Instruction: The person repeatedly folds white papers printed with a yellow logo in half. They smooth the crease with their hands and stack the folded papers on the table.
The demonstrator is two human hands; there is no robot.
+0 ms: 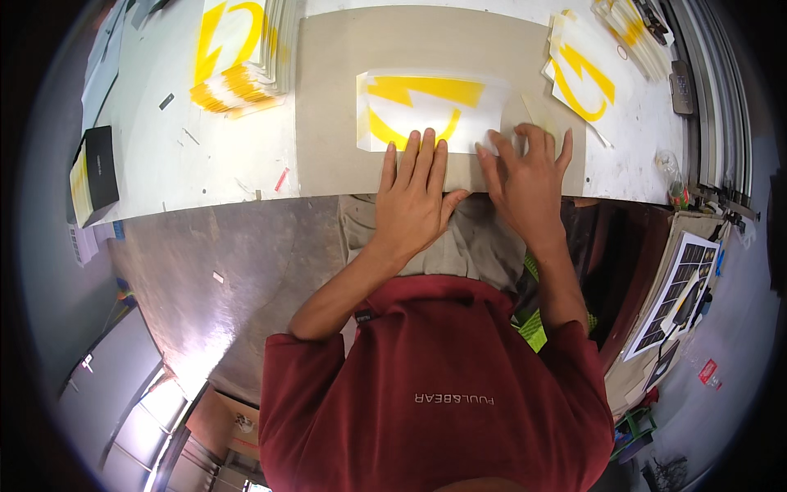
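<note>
A flat white folded paper piece (443, 115) with bold yellow shapes lies on a beige board (328, 90) in front of me. My left hand (412, 193) rests on its near edge, fingers stretched out flat and thumb out to the side. At the paper's right end is my right hand (526, 176), its fingers bent and apart. The thumb and forefinger come close to the near right corner; whether they touch the paper I cannot make out. Just beyond that hand lies a thin pale strip (534, 109).
A tall stack of yellow-printed white pieces (246, 57) stands at the left. Similar loose pieces (584, 78) lie at the right, near a dark handheld device (681, 88). A black box (100, 168) sits at the table's left edge, a clear plastic bottle (670, 174) at the right.
</note>
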